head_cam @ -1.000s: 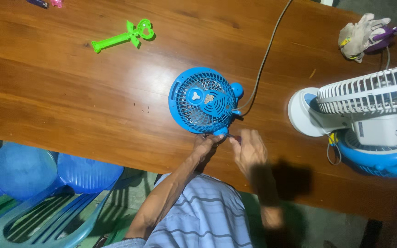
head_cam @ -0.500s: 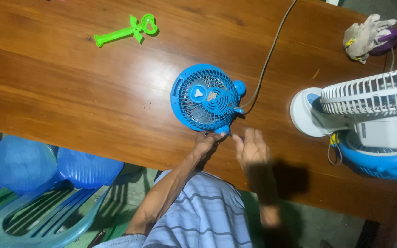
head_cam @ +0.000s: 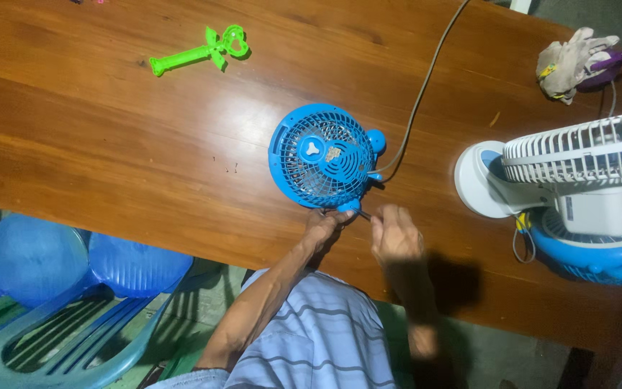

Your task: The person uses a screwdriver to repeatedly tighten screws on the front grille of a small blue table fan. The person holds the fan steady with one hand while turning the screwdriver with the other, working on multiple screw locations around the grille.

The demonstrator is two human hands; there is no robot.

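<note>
Blue fan (head_cam: 323, 156), small and round, lies flat on a wooden table (head_cam: 109, 144) with its grille facing up, near the table's front edge and close to the person. A grey cord (head_cam: 426, 79) runs from the fan's right side up across the table and out of view at the top.

The left hand (head_cam: 323, 227) rests at the fan's lower rim, fingers curled and touching a small blue knob there. The right hand (head_cam: 396, 234) sits just beside it to the right, fingers closed around a thin tool (head_cam: 363, 215) whose tip points at the same spot on the rim. What kind of tool it is cannot be told.

To the right, well apart from the blue fan, stands a white fan (head_cam: 577, 155) with a white round base, over a second blue fan part (head_cam: 592, 256). At the far right corner lies a bundle of cloth (head_cam: 570, 61). Near the top left of the table lies a green toy (head_cam: 199, 50) with a heart-shaped end. Below the table's front edge, at the left, are blue plastic chairs (head_cam: 73, 288). The person wears a striped shirt (head_cam: 318, 346).
</note>
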